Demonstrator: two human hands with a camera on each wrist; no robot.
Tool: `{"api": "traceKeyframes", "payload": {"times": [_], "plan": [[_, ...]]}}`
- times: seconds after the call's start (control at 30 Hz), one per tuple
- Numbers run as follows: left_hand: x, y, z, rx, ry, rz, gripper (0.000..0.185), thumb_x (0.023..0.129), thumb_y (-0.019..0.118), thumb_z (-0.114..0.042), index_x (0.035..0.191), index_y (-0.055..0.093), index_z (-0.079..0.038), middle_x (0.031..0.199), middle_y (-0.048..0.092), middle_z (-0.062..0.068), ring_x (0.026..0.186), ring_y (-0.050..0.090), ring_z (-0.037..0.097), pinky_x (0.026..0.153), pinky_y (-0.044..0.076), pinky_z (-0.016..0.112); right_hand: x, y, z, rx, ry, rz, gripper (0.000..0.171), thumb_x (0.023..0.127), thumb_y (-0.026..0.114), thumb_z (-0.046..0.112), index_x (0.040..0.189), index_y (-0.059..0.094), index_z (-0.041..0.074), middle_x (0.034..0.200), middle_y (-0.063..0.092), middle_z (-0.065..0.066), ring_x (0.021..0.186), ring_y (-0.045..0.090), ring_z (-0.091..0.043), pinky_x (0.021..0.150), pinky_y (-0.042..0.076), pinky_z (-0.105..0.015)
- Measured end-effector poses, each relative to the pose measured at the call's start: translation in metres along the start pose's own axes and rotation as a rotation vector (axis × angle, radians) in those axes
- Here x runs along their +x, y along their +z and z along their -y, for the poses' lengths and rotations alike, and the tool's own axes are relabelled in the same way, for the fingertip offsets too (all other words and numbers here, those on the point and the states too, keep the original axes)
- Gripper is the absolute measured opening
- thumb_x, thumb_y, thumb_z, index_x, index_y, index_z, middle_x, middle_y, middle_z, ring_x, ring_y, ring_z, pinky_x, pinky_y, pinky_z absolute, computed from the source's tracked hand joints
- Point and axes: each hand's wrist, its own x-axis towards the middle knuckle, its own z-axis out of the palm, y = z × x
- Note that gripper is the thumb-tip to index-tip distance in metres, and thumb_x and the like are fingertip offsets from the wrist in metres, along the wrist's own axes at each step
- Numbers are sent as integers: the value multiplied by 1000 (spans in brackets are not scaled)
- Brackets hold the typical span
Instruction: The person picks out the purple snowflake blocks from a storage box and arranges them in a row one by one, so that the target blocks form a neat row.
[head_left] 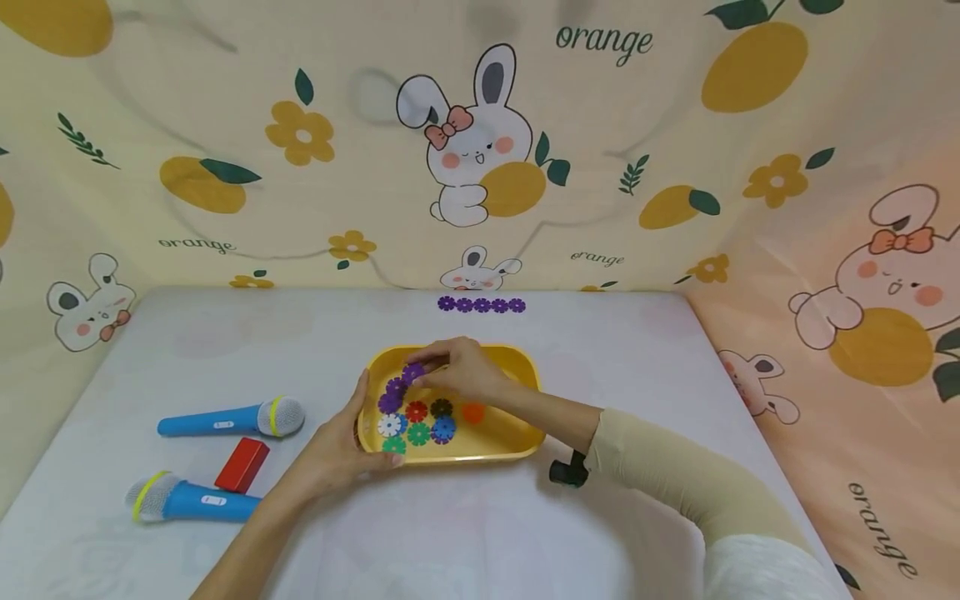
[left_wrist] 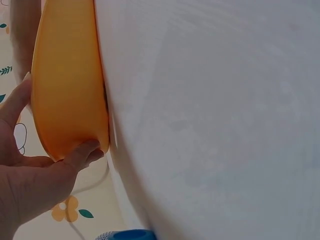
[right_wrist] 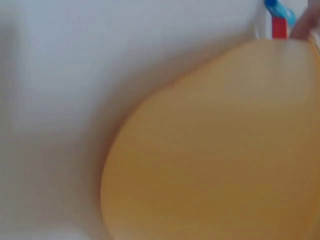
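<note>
A yellow tray (head_left: pixel 498 433) stands on the table with toothed plastic discs inside in white, green, red, black, blue and orange. My left hand (head_left: pixel 337 446) grips its left end, the thumb at the near corner and the fingers along the left side. In the left wrist view, that hand (left_wrist: pixel 37 182) spans the outer wall of the tray (left_wrist: pixel 70 85). Over the tray's left half, my right hand (head_left: pixel 468 372) pinches a purple disc (head_left: pixel 413 373) between thumb and fingers. Other purple discs (head_left: pixel 392 400) lie just below it, overlapping. The right wrist view shows mostly the blurred tray (right_wrist: pixel 215 150).
Several purple discs (head_left: pixel 482 306) form a row at the table's back edge. Left of the tray lie two blue toy microphones, one farther back (head_left: pixel 225 420) and one nearer (head_left: pixel 202 502), with a red block (head_left: pixel 242 465) between them. A patterned cloth (head_left: pixel 300 200) hangs behind.
</note>
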Motion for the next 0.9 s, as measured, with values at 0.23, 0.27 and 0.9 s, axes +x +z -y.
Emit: {"api": "traceKeyframes", "payload": {"times": [0.23,0.27,0.9], "plan": [[1,0,-2,4,-32,-6,124,77,86,-35,161,-4,-22,162,24,19,141,33,45,111,33,57,-2,-43,-5,27,-50,-115,35,88,76,9,122,72,10,112,73,-2,95,68,-16,81,57,-25],[1,-1,-3,7,-34,-8,124,76,87,-34,161,-4,-22,162,23,19,141,33,45,111,34,57,-2,-49,-6,21,-44,-138,35,88,77,10,122,72,11,113,73,-1,95,68,-16,81,57,-25],[0,3,-2,22,-63,-19,125,75,88,-33,161,-2,-23,161,26,18,141,33,44,108,41,52,6,-132,-79,54,31,-428,37,87,78,16,123,72,9,108,75,-9,86,73,-15,87,56,-46]]}}
